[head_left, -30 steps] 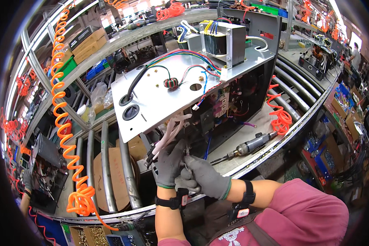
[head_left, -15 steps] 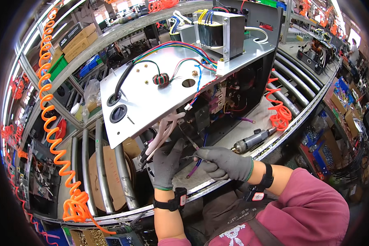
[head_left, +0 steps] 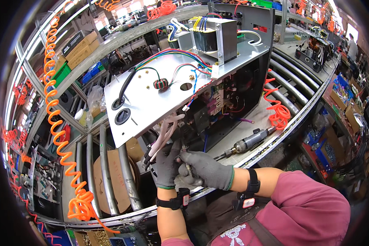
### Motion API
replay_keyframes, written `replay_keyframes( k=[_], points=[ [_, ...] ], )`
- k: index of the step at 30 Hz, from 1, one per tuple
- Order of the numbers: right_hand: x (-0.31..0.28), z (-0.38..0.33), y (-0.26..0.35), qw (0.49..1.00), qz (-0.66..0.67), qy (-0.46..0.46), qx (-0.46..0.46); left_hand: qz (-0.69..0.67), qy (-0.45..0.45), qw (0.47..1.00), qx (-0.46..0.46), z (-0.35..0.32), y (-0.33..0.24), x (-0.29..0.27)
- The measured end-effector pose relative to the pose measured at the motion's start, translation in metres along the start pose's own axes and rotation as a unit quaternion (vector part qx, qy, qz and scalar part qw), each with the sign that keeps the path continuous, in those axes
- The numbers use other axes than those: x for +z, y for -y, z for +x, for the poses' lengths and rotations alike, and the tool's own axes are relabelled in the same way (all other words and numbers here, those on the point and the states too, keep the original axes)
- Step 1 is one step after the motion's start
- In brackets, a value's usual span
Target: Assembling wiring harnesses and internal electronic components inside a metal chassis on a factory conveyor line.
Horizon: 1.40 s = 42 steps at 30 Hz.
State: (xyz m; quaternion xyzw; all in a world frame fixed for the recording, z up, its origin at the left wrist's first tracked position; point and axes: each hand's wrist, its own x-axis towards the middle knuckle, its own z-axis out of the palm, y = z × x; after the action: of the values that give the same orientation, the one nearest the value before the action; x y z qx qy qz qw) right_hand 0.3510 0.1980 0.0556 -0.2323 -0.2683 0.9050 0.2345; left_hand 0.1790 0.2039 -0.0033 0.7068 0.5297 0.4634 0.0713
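Note:
Before me stands a metal chassis (head_left: 151, 102) with a silver top plate and a dark, wired interior. My left hand (head_left: 167, 166), in a grey glove, is at its lower front beside a bundle of white-sleeved wires (head_left: 162, 137). Its fingers look bent together, but what they grip is hidden. Close against it, my gloved right hand (head_left: 211, 170) is closed, thumb and fingers pinching something small and thin that I cannot make out. A pneumatic screwdriver (head_left: 250, 141) lies on the bench right of my hands.
On the chassis top sit a transformer (head_left: 209, 39), a ring coil (head_left: 160, 84) and coloured wires. Rollers (head_left: 106, 176) run at left and right. An orange coiled hose (head_left: 55, 119) hangs at left; another coil (head_left: 279, 117) lies near the screwdriver. Parts bins (head_left: 324, 151) stand at far right.
My right hand has moved left and now meets my left hand. The thin rod-like piece that showed beyond its fingertips is now mostly hidden. The view has shifted slightly.

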Motion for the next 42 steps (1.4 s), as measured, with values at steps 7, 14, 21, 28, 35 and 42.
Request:
replay_keyframes(
  k=[7, 14, 21, 28, 35, 42],
  points=[
    [-0.033, -0.015, 0.032, 0.998, -0.027, 0.021, 0.058, -0.16, 0.045, 0.953, -0.252, 0.007, -0.017, -0.005],
    [-0.055, -0.017, 0.043, 0.993, -0.068, -0.003, 0.092, -0.251, 0.025, 0.899, -0.359, 0.011, -0.026, -0.007],
    [-0.086, -0.009, 0.054, 0.988, -0.118, 0.042, 0.091, -0.276, 0.021, 0.895, -0.35, 0.008, -0.021, -0.005],
    [-0.055, -0.012, 0.022, 0.995, -0.086, 0.026, 0.031, -0.268, 0.031, 0.895, -0.356, 0.009, -0.02, -0.003],
    [-0.027, -0.003, 0.024, 0.999, -0.005, 0.015, 0.038, -0.106, 0.09, 0.975, -0.174, 0.007, -0.013, -0.006],
    [-0.08, -0.002, 0.044, 0.99, -0.089, 0.063, 0.088, -0.302, 0.018, 0.894, -0.331, 0.008, -0.019, 0.0]
  ],
)
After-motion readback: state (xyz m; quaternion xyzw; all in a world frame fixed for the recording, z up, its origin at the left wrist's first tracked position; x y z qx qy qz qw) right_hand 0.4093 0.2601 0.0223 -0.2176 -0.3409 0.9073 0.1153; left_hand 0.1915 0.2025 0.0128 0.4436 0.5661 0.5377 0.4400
